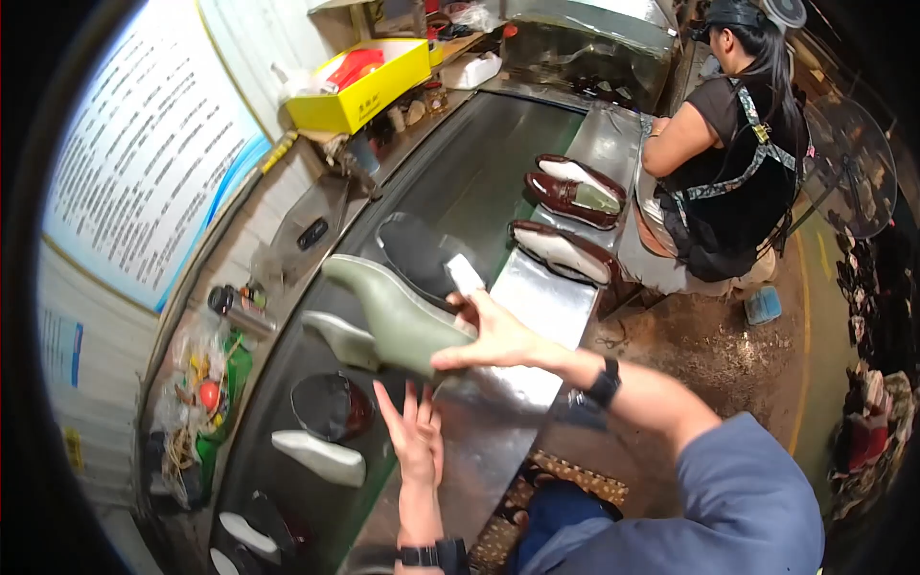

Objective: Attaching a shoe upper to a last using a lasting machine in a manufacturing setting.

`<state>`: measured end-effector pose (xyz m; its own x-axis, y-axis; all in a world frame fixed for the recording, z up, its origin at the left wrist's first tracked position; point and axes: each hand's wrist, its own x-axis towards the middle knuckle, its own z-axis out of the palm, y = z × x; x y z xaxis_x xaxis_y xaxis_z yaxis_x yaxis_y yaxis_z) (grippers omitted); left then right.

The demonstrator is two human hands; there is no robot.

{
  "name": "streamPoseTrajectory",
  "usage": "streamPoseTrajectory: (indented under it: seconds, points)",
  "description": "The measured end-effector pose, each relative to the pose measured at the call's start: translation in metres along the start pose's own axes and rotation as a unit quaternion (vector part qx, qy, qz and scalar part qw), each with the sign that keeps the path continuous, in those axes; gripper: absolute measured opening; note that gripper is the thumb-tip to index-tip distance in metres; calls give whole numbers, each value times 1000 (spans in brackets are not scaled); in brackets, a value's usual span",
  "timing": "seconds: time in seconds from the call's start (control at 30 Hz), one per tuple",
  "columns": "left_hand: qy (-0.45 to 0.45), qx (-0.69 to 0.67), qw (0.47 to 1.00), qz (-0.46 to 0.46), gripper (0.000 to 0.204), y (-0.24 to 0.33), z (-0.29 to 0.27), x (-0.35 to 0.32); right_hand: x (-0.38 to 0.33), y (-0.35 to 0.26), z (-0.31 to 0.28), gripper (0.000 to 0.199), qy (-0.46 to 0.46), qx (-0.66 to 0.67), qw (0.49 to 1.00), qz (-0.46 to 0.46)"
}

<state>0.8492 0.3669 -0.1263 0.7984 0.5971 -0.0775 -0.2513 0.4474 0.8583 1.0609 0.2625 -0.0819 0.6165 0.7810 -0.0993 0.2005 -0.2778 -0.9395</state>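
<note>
My right hand (498,331) grips the heel end of a green shoe last (393,316), thumb on the near side, raised over the dark conveyor belt. By its fingertips is a small white piece (464,274); whether the hand holds it, I cannot tell. Behind the last lies a dark shoe upper (410,251). My left hand (418,443) is below the last with its fingers spread and nothing in them. Left of it on the belt are a dark shoe (329,406) and a pale sole-shaped piece (319,456). A smaller pale green last (341,338) lies beyond.
Brown shoes (575,192) with pale insides rest along the metal ledge (537,311) beside the conveyor belt (460,144). A co-worker (733,153) sits at the far right, near a fan (850,168). A yellow box (369,91) and a bottle (240,309) stand on the left-hand shelf.
</note>
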Motion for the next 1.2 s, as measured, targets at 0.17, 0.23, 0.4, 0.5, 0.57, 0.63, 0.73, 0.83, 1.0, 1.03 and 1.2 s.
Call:
streamPoseTrajectory:
  seconds: [0.17, 0.23, 0.4, 0.5, 0.57, 0.63, 0.73, 0.83, 1.0, 1.03, 1.2]
  points:
    - [106, 38, 993, 33, 87, 17, 16, -86, -120, 55, 28, 72, 70, 515, 818, 246]
    - [177, -33, 970, -166, 91, 3, -22, -112, -147, 117, 26, 64, 122, 471, 837, 252]
    - [406, 56, 899, -155, 114, -54, -42, -153, -193, 109, 42, 64, 49, -243, 957, -147]
    - [429, 69, 888, -153, 116, -89, -37, -153, -184, 108, 46, 47, -83, -360, 893, -256]
    - [410, 56, 896, -160, 112, -88, -31, -143, -171, 124, 35, 9, -129, -476, 842, -219]
    - [391, 68, 907, -140, 104, -67, -55, -142, -170, 101, 43, 18, -70, -408, 875, -251]
    - [301, -79, 944, -107, 79, -16, -97, -143, -200, 40, 72, 28, -87, -291, 931, -200]
    - [89, -318, 916, -230, 72, 29, -108, -126, -237, 12, 84, 16, -187, -332, 869, -317]
    - [172, -32, 943, -283, 38, 6, -136, -118, -288, 82, 127, 16, -213, -424, 810, -343]
    - [229, 13, 938, -261, 35, 3, -131, -106, -287, 90, 132, 18, -228, -439, 799, -343]
    - [356, 399, 844, -31, 25, -30, -170, -73, -263, 89, 160, 51, -123, -241, 882, -385]
